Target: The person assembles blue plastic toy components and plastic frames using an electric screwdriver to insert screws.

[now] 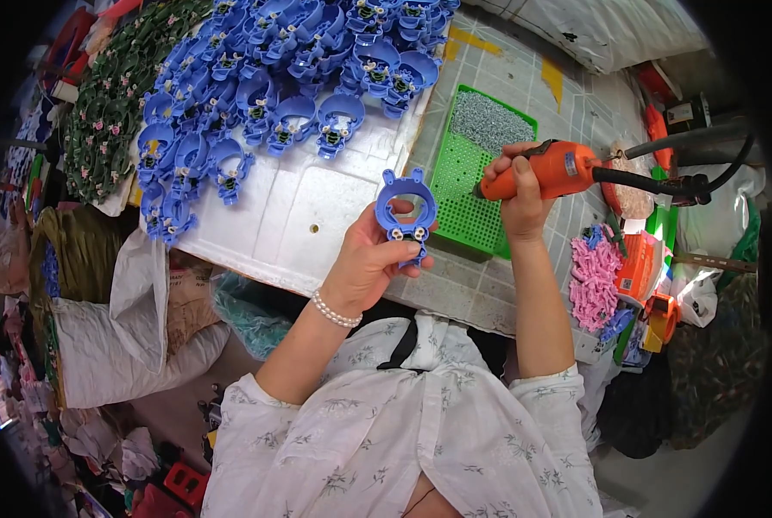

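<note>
My left hand [375, 255] grips a blue plastic part [419, 186], a ring-shaped piece with two small ears on top and a narrower lower end under my thumb. In my right hand [524, 192] is an orange electric screwdriver [558, 170], its dark tip pointing left over a green perforated tray [468, 192]. Small grey metal screws [489, 119] fill the far end of that tray. The tool tip and the blue part are apart. A black cable runs from the screwdriver's rear to the right.
Many similar blue parts [256, 95] are heaped on the white board [274, 216] at the far left, beside a pile of dark green parts [114, 129]. Pink pieces [596, 281] lie at the right, near an orange box [634, 269]. Sacks [118, 354] stand at the lower left.
</note>
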Tool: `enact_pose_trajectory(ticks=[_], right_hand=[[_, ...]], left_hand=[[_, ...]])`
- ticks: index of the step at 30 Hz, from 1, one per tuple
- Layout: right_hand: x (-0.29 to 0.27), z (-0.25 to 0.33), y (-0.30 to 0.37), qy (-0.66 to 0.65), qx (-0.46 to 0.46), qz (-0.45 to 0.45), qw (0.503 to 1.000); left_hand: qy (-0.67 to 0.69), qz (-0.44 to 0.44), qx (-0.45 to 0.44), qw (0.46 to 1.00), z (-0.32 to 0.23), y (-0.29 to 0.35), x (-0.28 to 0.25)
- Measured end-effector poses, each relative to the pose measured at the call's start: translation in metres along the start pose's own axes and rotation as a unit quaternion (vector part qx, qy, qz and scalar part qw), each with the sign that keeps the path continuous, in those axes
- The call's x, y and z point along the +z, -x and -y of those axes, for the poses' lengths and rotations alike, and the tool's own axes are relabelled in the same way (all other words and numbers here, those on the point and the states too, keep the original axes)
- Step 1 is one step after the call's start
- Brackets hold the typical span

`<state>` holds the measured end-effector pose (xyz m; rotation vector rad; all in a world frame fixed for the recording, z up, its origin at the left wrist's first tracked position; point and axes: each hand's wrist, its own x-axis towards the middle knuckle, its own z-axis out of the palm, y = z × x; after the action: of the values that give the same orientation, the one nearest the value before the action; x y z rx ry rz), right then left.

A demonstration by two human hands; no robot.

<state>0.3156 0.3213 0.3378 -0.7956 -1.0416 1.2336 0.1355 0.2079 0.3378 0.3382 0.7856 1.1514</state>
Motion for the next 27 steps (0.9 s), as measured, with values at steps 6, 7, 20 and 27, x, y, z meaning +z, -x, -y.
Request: enact_pose_trajectory(ticks=[6, 7, 20, 27], right_hand=[[-0.002, 0.005, 0.000, 0.006, -0.039, 0.020, 0.999], [-0.002, 0.008, 0.000, 0.007, -0.038, 0.020, 0.999], [0.031, 0.084, 0.045, -0.032, -0.089, 0.199, 0.975], [0.044, 0.085, 0.065, 0.029, -0.078, 0.180, 0.980]], left_hand=[[0.001, -0.014, 0.008, 1.000, 0.006, -0.003, 0.000], [0.002, -0.014, 0.008, 1.000, 0.007, -0.003, 0.000], [0.002, -0.037, 0.014, 0.999, 0.016, -0.007, 0.012], [-0.023, -0.042, 0.017, 0.999, 0.021, -0.006, 0.015]])
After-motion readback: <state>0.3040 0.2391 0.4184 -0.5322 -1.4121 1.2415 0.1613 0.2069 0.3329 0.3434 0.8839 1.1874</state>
